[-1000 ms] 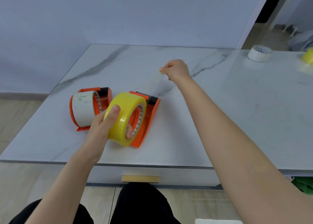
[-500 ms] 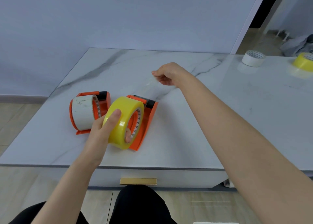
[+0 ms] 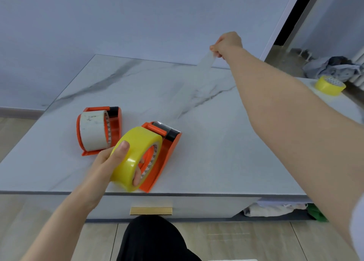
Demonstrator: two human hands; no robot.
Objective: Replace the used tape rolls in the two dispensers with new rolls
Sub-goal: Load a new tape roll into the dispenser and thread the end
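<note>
Yellow tape roll (image 3: 136,154) seated in orange dispenser (image 3: 169,152) at the front edge of the marble table (image 3: 216,152).
The left hand (image 3: 106,162) grips the roll, thumb over its outer face and a fingertip through the core. The roll stands on edge with its hole facing right. The dispenser's long axis runs from the near edge away and to the right, cutter end farthest. The right hand (image 3: 226,43) pinches the end of a clear strip (image 3: 204,60), raised over the far edge. A second dispenser (image 3: 116,126) lies just left. Bare marble lies right and behind. A spare yellow roll (image 3: 330,85) sits well apart, far right.
</note>
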